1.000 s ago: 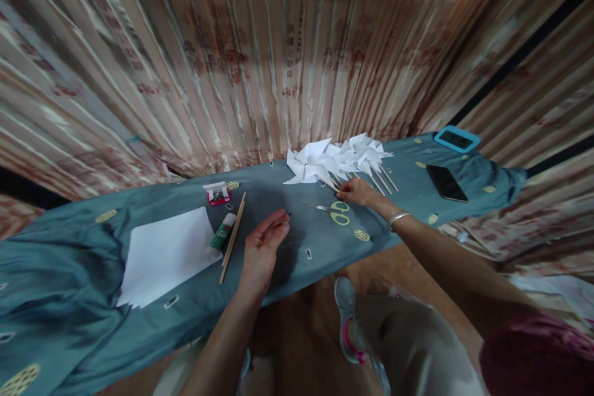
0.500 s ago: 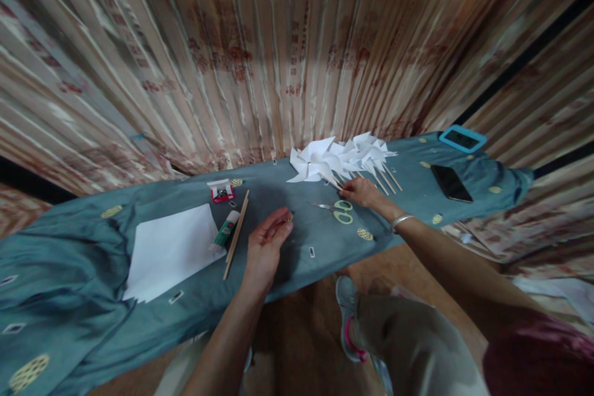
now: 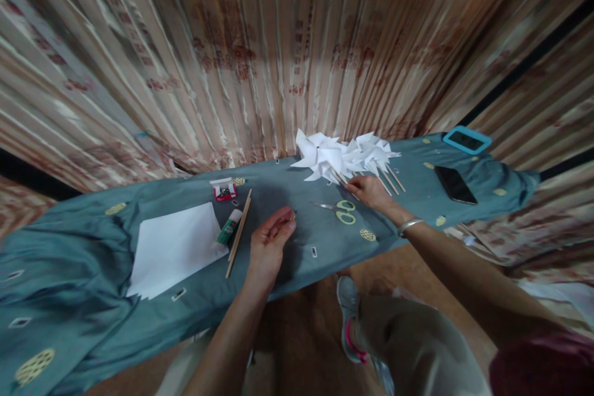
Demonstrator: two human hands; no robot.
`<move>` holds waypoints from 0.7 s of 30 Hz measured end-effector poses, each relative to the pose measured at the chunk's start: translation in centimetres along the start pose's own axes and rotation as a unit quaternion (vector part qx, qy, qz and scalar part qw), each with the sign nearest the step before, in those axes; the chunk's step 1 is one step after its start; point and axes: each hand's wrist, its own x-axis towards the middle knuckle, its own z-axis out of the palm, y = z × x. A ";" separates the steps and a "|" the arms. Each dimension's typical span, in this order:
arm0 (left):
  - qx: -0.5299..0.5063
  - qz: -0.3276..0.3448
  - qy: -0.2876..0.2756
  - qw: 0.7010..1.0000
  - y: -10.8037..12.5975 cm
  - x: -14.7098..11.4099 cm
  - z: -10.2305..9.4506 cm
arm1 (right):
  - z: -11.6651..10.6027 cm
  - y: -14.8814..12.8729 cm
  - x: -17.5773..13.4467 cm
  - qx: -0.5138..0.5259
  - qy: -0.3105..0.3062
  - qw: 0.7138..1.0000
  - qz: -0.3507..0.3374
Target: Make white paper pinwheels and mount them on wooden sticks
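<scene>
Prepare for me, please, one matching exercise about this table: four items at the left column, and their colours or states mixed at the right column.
Column one:
1. Scissors
2. Small box
3. Glue stick
4. Right hand

Column two:
A. Green and white body
B. Holding a pinwheel stick
C. Two yellow-green loops
D. Red sides, lid open

Right pairs: 1-C, 2-D, 3-A, 4-B.
</scene>
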 end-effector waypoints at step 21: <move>0.044 -0.002 -0.010 0.999 -0.5 0.0 -0.1 | -9.3 9.6 0.0 -0.043 0.098 0.965 0.241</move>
